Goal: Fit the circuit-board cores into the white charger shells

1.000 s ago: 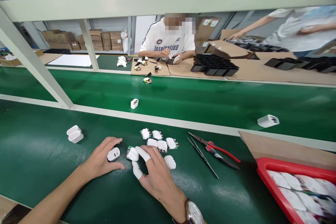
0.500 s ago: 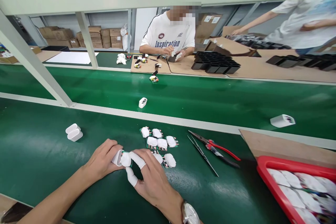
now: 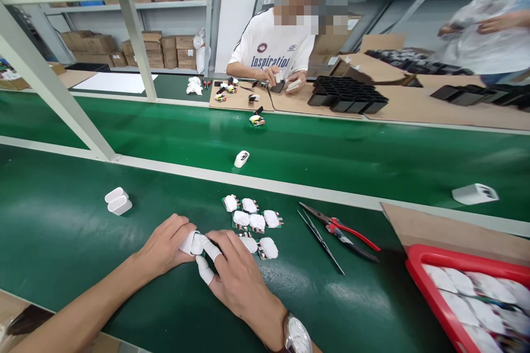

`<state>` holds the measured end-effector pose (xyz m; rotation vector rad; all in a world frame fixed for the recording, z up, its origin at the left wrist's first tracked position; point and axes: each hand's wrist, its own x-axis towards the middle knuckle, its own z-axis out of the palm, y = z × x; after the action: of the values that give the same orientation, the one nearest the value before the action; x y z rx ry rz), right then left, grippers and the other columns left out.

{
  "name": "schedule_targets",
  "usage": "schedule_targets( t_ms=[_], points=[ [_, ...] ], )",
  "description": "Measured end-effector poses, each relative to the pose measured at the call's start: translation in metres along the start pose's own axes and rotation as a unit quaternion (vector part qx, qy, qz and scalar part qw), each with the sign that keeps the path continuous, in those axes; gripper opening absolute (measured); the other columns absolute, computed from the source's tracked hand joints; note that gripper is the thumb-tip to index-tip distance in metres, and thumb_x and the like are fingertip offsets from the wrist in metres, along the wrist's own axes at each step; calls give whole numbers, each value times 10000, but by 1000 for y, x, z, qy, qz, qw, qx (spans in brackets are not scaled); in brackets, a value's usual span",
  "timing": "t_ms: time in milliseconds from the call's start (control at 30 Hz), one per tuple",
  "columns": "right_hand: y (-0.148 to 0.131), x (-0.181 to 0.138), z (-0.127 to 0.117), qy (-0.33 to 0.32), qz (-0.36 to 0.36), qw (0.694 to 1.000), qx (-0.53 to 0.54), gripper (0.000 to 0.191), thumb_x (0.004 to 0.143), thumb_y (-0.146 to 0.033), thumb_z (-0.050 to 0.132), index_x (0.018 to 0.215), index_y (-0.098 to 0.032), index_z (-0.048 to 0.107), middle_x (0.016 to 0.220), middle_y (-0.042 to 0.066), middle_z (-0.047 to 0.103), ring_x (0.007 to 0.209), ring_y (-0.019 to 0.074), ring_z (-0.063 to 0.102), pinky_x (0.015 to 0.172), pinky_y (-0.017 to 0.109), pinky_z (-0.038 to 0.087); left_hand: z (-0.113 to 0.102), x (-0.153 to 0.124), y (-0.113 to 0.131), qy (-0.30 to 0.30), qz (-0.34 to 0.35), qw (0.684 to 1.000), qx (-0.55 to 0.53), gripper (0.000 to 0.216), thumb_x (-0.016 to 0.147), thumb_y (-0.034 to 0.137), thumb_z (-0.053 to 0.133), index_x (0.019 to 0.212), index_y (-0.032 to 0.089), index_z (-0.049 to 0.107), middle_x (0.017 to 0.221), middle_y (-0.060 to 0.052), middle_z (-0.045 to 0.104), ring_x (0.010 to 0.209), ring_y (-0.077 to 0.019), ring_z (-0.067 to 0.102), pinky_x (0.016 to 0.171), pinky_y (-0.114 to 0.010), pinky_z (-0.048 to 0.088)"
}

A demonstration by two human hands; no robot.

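My left hand (image 3: 169, 245) is closed around a white plastic housing (image 3: 188, 242), its open end facing right. My right hand (image 3: 238, 270), with white finger cots on thumb and index finger, pinches a circuit board covered by a white pad (image 3: 198, 244). The board sits partly inside the housing's mouth. Several similar padded circuit boards (image 3: 256, 223) lie in rows just beyond my right hand. Two empty-looking white housings (image 3: 119, 204) stand together to the left.
Tweezers (image 3: 322, 242) and red-and-black long-nose pliers (image 3: 339, 231) lie to the right. A red tray (image 3: 422, 281) of padded boards stands at the right edge. White housings (image 3: 242, 159) lie on the green conveyor belt (image 3: 174, 138). A co-worker (image 3: 281, 49) sits opposite.
The padded board has gone deeper into the housing, my right hand moving left with it. Items on the belt have shifted to the right. The view has tilted slightly.
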<state>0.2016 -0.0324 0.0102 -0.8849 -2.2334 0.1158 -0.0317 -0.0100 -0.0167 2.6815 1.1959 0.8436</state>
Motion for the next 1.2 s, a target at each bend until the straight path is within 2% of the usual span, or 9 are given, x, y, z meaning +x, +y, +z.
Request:
schedule_targets(
  t_ms=[133,233,367,467,600,667,900,1100,1200],
  points=[
    [-2,1,-2,-20,12,1000,6,121,999,-123,584,1092,-195,609,1174,134,648,995,275,607,804,449,577,-1,1,2,-23,-8,999,-34,420,994,469,692,1299,193,604,1151,-131,679,966,-264,677,861,-401,608],
    [-2,1,-4,2,8,1000,30,117,1012,-156,624,1120,-200,620,1191,129,659,1020,268,626,828,444,583,-2,3,6,-39,-25,996,-81,383,1020,485,645,1280,206,602,1128,-115,684,958,-243,683,844,-370,611],
    [-2,1,1,-5,-1,1000,29,26,1020,-216,637,997,-208,630,1289,139,647,1171,319,607,882,490,584,0,4,10,-40,-29,993,-103,311,1024,440,649,1231,210,618,1100,-102,680,934,-228,681,829,-343,605],
    [-3,3,6,-16,14,998,57,20,1016,-202,621,1035,-209,621,1291,134,654,1176,317,616,899,495,587,2,3,10,-30,-34,993,-110,285,1011,391,671,1222,205,624,1086,-96,676,929,-226,682,828,-338,599],
    [-5,7,9,-13,41,994,104,303,1003,-171,593,1303,-206,563,1253,135,654,1102,273,645,889,456,600,1,1,9,-41,-43,986,-158,302,986,387,705,1214,203,632,1081,-88,665,931,-219,687,823,-321,600],
    [-5,8,9,-29,24,994,100,345,1008,-176,586,1350,-207,556,1246,137,645,1089,266,639,882,439,602,0,2,9,-53,-38,982,-178,252,1011,368,671,1192,195,640,1068,-88,659,932,-215,684,830,-317,597],
    [0,0,7,-76,-81,993,28,254,893,-37,571,1096,-165,655,1338,169,599,1197,324,554,900,469,574,-3,5,6,-63,-39,975,-211,294,1002,423,685,1190,200,641,1056,-94,667,942,-227,674,848,-329,586],
    [-4,5,11,-53,-53,997,35,305,918,-36,542,1186,-144,640,1276,171,599,1109,284,557,883,437,564,-4,7,6,-74,-51,970,-226,315,1013,477,655,1110,177,644,1019,-88,647,895,-217,656,812,-316,566],
    [-4,4,13,-62,-53,996,26,296,906,-35,531,1154,-153,641,1300,180,585,1079,298,557,840,457,564,-4,8,6,-73,-50,970,-228,310,1015,466,656,1120,175,639,1030,-90,646,904,-218,650,821,-318,558]
  ],
)
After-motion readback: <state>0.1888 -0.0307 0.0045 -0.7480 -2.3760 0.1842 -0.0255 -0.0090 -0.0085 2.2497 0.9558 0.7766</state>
